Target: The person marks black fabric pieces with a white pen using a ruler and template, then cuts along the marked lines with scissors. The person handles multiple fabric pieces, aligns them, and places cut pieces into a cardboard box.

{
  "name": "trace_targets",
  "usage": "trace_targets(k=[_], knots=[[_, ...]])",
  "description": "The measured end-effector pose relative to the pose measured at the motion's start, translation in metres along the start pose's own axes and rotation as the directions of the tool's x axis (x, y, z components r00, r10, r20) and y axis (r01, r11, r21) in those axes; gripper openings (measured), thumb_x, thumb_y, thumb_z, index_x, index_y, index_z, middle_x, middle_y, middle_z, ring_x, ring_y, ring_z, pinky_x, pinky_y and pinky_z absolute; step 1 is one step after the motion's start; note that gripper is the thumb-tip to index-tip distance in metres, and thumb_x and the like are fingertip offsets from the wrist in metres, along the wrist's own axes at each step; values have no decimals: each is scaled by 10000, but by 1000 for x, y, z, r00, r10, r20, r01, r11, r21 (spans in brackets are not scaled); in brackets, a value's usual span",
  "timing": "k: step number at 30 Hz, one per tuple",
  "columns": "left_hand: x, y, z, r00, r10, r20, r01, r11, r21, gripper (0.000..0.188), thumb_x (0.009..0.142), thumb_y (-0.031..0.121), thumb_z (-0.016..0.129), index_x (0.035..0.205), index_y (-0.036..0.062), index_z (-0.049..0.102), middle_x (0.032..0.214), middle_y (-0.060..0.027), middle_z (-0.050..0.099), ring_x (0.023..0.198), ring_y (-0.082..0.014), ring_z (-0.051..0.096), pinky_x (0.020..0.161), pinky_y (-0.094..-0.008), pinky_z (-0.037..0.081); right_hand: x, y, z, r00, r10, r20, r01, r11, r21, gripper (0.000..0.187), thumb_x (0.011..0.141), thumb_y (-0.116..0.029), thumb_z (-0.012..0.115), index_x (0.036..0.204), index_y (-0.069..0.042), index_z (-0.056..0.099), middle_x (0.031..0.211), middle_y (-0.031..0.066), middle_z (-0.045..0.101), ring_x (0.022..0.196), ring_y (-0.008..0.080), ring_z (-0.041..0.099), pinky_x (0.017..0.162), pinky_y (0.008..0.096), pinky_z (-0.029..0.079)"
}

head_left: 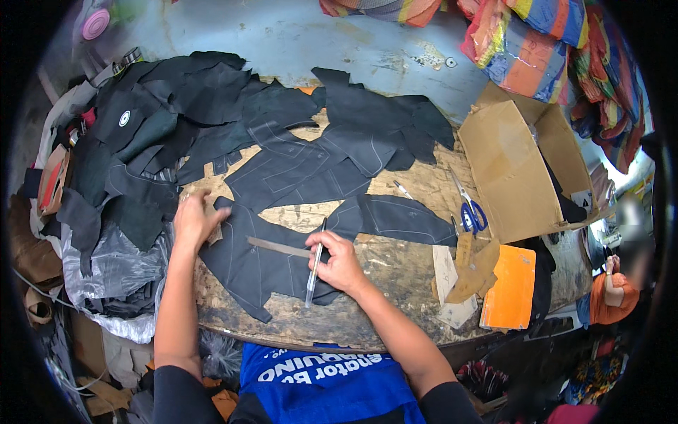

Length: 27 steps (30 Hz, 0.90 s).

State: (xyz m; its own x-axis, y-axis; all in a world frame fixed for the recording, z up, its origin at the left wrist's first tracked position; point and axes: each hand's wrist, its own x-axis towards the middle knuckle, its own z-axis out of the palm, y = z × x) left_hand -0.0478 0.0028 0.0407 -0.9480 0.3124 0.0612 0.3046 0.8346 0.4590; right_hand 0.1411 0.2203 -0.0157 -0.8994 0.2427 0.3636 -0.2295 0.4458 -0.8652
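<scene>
My right hand (335, 261) is closed round a clear-barrelled pen (316, 268) with a dark tip, above a black leather-like piece (240, 251). A narrow grey-brown strip (277, 246) runs to the fingers of the same hand and lies across that piece; whether they grip it I cannot tell. At the piece's left corner is my left hand (194, 221), its thumb apart from the bent fingers, with nothing visible in it. Pale outlines are drawn on this piece and on other black pieces (296, 169) farther back.
Blue-handled scissors (472, 213) and a white pen (402, 189) lie on the worn wooden table (395, 283). To the right are a cardboard box (505, 177), card templates (459, 283) and an orange sheet (508, 288). Black material (152, 106) is heaped at left. A person (613, 293) is far right.
</scene>
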Motion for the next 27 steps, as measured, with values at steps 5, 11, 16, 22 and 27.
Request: trace_targets(k=[5, 11, 16, 22, 27], knots=[[44, 21, 37, 992, 125, -15, -124, 990, 65, 680, 594, 453, 823, 1058, -13, 649, 1037, -196, 641, 1042, -328, 592, 905, -388, 461, 10, 3, 4, 1000, -9, -26, 10, 1000, 22, 295, 641, 36, 635, 924, -29, 589, 807, 104, 587, 718, 221, 614, 657, 309, 493], [77, 58, 59, 976, 112, 189, -128, 989, 77, 464, 574, 367, 852, 798, 22, 637, 920, -180, 642, 875, -332, 625, 782, -394, 488, 8, 3, 1, 1000, -6, -4, 6, 1000, 9, 332, 619, 35, 667, 932, -43, 590, 810, 92, 587, 763, 245, 617, 677, 330, 495], [85, 93, 58, 937, 49, 347, 146, 846, -513, 506, 655, 12, 695, 1152, 38, 610, 763, -60, 621, 661, -142, 576, 606, -261, 470, 7, 2, 2, 999, -12, -41, 12, 1000, 0, 313, 642, 33, 657, 943, -36, 606, 819, 83, 596, 737, 203, 613, 674, 292, 491], [69, 109, -11, 811, 390, 437, 288, 384, -877, 649, 657, -68, 466, 1307, -71, 463, 1173, -166, 577, 863, -140, 593, 752, -222, 478, 1, -4, -8, 992, 29, -119, -29, 1000, -6, 311, 634, 36, 657, 931, -34, 600, 786, 95, 608, 704, 231, 624, 672, 312, 491], [2, 53, -54, 840, 407, 359, 140, 477, -868, 776, 565, -68, 482, 1337, -99, 405, 1307, -177, 494, 1113, -187, 550, 900, -247, 445, -3, -9, -14, 995, -76, -70, 50, 947, -316, 239, 639, -7, 657, 866, -65, 608, 754, 89, 629, 706, 275, 605, 695, 368, 459]])
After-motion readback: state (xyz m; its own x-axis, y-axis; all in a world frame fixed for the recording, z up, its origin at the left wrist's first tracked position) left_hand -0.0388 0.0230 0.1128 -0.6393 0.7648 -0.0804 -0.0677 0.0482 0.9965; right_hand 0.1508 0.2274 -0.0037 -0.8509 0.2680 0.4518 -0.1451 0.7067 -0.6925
